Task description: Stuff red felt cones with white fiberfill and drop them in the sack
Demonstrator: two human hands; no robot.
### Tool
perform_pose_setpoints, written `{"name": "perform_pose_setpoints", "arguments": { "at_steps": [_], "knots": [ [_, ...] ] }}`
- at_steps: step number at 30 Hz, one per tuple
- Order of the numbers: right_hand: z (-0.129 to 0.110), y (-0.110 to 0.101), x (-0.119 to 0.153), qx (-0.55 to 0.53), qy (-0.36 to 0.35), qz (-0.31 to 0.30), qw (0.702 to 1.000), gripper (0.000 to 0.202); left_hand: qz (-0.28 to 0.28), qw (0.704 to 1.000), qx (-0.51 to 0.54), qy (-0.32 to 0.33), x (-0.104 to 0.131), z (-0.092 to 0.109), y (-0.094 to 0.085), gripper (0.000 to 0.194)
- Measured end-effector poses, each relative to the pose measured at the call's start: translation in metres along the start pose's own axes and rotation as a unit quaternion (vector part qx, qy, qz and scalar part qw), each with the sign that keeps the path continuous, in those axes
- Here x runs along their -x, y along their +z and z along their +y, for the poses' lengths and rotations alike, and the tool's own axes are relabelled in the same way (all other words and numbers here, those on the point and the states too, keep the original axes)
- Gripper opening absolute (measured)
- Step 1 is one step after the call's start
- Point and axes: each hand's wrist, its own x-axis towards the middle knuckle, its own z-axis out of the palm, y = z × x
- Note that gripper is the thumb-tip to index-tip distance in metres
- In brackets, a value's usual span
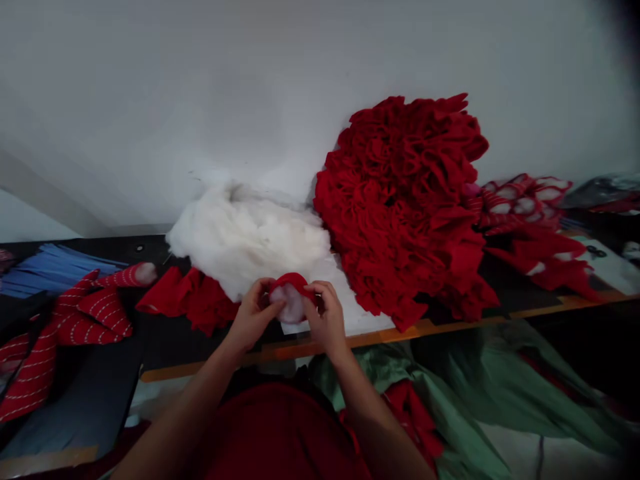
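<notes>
You have a small red pouch (288, 279) between your two hands, in front of the white fluff and over the near edge of the worktop (163, 337). Your left hand (253, 313) pinches the left side of it, and your right hand (327, 312) pinches the right side, thumbs toward the middle and fingers curled around the outside. The pouch's mouth faces back toward you, with pale stuffing (292, 308) showing in it; the red cloth arches over the top of that stuffing. Seen this end-on, the pouch looks roundish, so you cannot tell its full length; its long axis seems to run away from you, toward the wall (225, 87).

Just beyond your hands lies a heap of white fluff (250, 233), and beside it on the right stands a big pile of red cloth pieces (400, 213). A smaller bunch of red cloth (193, 298) lies left of your left hand, touching the fluff. Farther left you have a red striped piece (93, 317) with white lines, near some blue strips (47, 270). At the far right sit striped stuffed pieces (525, 200). Green cloth (445, 393) hangs below the worktop's edge, right of your right forearm.
</notes>
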Motion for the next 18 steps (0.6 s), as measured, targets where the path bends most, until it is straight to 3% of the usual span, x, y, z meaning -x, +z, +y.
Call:
{"name": "perform_pose_setpoints", "arguments": {
  "at_steps": [2,4,9,11,15,18],
  "knots": [
    [-0.002,0.005,0.005,0.007,-0.018,-0.036,0.999,0.031,0.046,0.999,-0.018,0.011,-0.002,-0.006,0.004,0.029],
    [-0.001,0.011,0.008,0.030,-0.024,-0.033,0.999,0.034,0.067,0.997,-0.034,0.019,-0.005,-0.014,0.008,0.025],
    [0.008,0.013,0.002,0.082,0.008,0.058,0.995,0.019,0.147,0.980,-0.115,0.064,-0.010,-0.021,0.011,0.011],
    [0.011,0.009,-0.002,0.078,0.027,0.092,0.992,0.017,0.133,0.985,-0.098,0.055,-0.008,-0.017,0.008,0.013],
    [0.013,0.007,-0.001,0.038,0.056,0.114,0.991,0.017,0.018,0.997,0.047,-0.051,0.000,-0.010,0.003,0.029],
    [0.011,0.012,0.006,0.010,0.061,0.104,0.993,0.017,0.027,0.990,0.112,-0.078,0.003,-0.014,0.007,0.029]
  ]
}}
